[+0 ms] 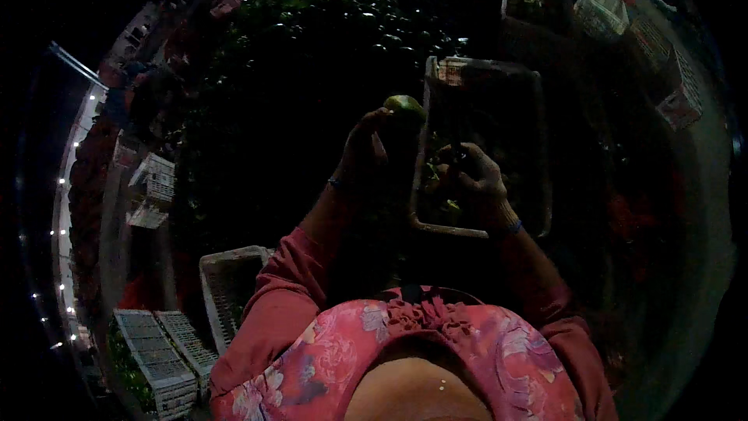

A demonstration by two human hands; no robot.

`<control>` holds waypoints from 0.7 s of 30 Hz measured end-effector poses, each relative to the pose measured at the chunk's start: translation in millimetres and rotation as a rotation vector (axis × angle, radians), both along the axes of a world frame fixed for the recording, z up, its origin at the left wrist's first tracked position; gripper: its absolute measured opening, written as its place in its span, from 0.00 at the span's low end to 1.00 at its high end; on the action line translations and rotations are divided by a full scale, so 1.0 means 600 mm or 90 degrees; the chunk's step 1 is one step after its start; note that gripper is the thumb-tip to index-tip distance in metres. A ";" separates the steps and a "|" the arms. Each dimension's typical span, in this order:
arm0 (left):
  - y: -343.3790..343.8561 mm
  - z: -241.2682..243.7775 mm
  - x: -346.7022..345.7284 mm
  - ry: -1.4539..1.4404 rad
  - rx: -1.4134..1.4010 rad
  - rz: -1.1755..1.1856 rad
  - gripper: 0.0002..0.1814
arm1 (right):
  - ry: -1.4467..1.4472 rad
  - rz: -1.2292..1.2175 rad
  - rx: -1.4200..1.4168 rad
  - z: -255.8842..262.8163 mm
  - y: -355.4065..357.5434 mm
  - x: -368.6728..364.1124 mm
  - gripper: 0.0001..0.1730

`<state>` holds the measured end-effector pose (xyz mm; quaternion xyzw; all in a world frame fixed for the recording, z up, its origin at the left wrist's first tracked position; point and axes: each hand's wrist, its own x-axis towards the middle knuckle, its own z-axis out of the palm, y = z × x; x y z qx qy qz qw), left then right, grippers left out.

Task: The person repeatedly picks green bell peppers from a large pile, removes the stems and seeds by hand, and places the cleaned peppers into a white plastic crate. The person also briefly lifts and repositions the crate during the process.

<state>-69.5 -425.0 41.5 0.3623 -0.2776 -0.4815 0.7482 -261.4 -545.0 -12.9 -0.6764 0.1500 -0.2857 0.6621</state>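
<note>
A green, oval fruit [404, 105], perhaps a mango, is held at the fingertips of my left hand [363, 141], just beside the left rim of a plastic crate [423, 140]. My right hand [482, 171] is over that crate, its fingers curled around a dark object [459, 152] with a small glint; it is too dim to name. Below and left of these fingers, some green-yellow produce or leaves [452, 206] show inside the crate. Deep shadow hides most of the crate's inside.
A wide heap of glossy dark green produce [350, 17] spreads ahead and left. An upright-sided crate [225, 298] stands by my left elbow, near tipped pale crates [158, 356]. More crates stand left [155, 178] and far right [602, 9]; one crate [534, 0] holds pale produce.
</note>
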 end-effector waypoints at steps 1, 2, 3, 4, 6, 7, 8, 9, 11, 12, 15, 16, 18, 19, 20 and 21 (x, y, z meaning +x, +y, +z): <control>0.006 0.005 -0.009 0.015 0.002 -0.022 0.22 | -0.027 0.002 -0.025 0.025 0.013 -0.011 0.14; 0.014 0.013 -0.017 0.026 0.006 -0.041 0.23 | -0.034 0.035 0.039 0.023 0.015 -0.014 0.16; 0.014 0.010 -0.017 0.046 0.005 -0.044 0.23 | -0.041 0.068 0.102 0.017 0.012 -0.014 0.17; 0.017 0.001 -0.024 0.052 0.003 -0.035 0.24 | -0.037 0.101 0.167 0.015 0.013 -0.019 0.19; 0.020 -0.005 -0.032 0.027 -0.003 -0.009 0.25 | -0.099 0.139 0.400 0.025 0.018 -0.010 0.19; 0.014 -0.017 -0.039 -0.006 -0.016 -0.012 0.26 | -0.121 0.146 0.515 0.030 0.017 -0.008 0.19; 0.013 -0.028 -0.047 -0.039 -0.025 -0.008 0.28 | -0.117 0.132 0.519 0.032 0.018 -0.008 0.19; 0.009 -0.033 -0.055 -0.091 -0.041 -0.018 0.29 | -0.113 0.118 0.522 0.035 0.016 -0.004 0.19; -0.005 -0.063 -0.055 -0.171 -0.018 -0.009 0.32 | -0.093 0.100 0.501 0.026 0.006 0.005 0.20; -0.015 -0.098 -0.043 -0.200 0.020 0.014 0.33 | -0.076 0.098 0.476 0.011 0.000 0.016 0.21; -0.004 -0.041 -0.069 -0.133 0.033 0.066 0.33 | -0.103 0.139 0.566 -0.006 -0.019 0.028 0.21; 0.005 -0.006 -0.078 -0.084 0.015 0.085 0.32 | -0.123 0.164 0.616 -0.003 -0.023 0.032 0.20; 0.004 0.004 -0.067 -0.033 0.073 0.004 0.30 | -0.102 0.159 0.572 -0.003 -0.025 0.034 0.25; 0.008 0.005 -0.064 -0.013 0.098 -0.033 0.29 | -0.089 0.147 0.504 -0.002 -0.021 0.034 0.26; 0.012 0.005 -0.060 0.005 0.123 -0.068 0.28 | -0.075 0.134 0.436 0.001 -0.017 0.035 0.27; 0.017 0.004 -0.059 0.017 0.141 -0.104 0.28 | -0.061 0.108 0.319 0.007 -0.012 0.033 0.27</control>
